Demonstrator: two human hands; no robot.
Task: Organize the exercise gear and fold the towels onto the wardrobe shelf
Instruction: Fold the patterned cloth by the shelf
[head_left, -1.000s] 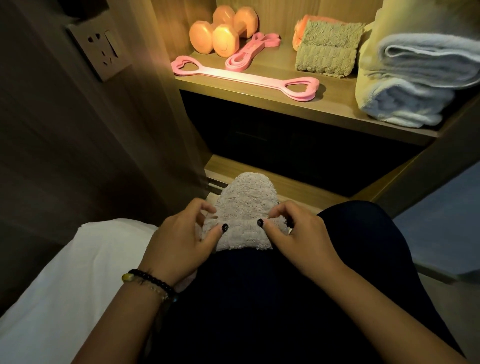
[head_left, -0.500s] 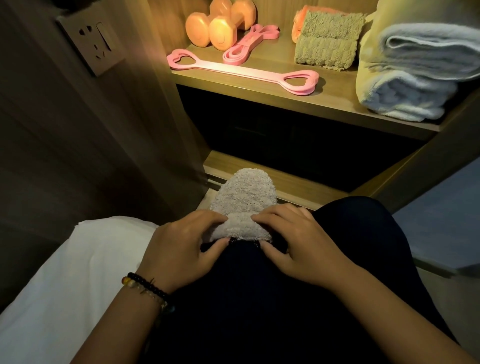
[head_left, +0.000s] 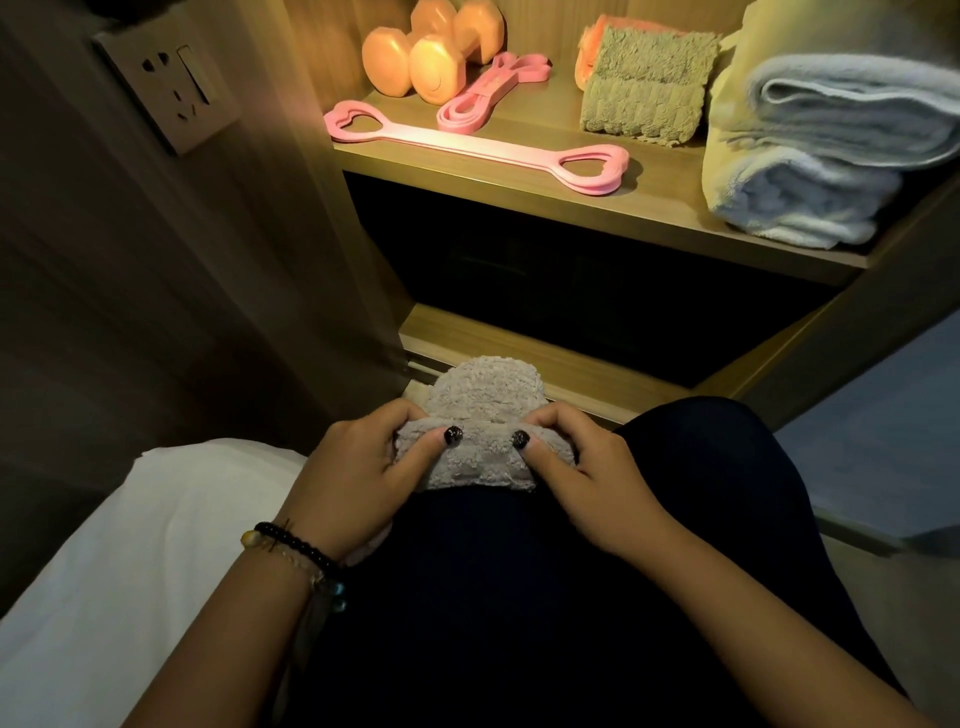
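A small grey fluffy towel (head_left: 485, 410) lies over my knee, its near edge folded up. My left hand (head_left: 358, 473) pinches its left side and my right hand (head_left: 587, 478) pinches its right side, thumbs on top. On the lit wardrobe shelf (head_left: 597, 200) above sit two orange dumbbells (head_left: 431, 49), a long pink resistance band with heart-shaped handles (head_left: 478, 145), a coiled pink band (head_left: 491, 93), a folded olive towel (head_left: 647, 88) over an orange one, and a stack of folded pale blue towels (head_left: 831, 150).
A wall socket and switch plate (head_left: 166, 88) is at upper left on the wardrobe's side panel. White bedding (head_left: 135, 545) lies under my left arm. A lower wooden ledge (head_left: 561, 364) and a dark recess lie beneath the shelf.
Both hands pressed flat on the towel's near edge half a second ago. Now they pinch a thicker folded edge, drawn slightly toward me.
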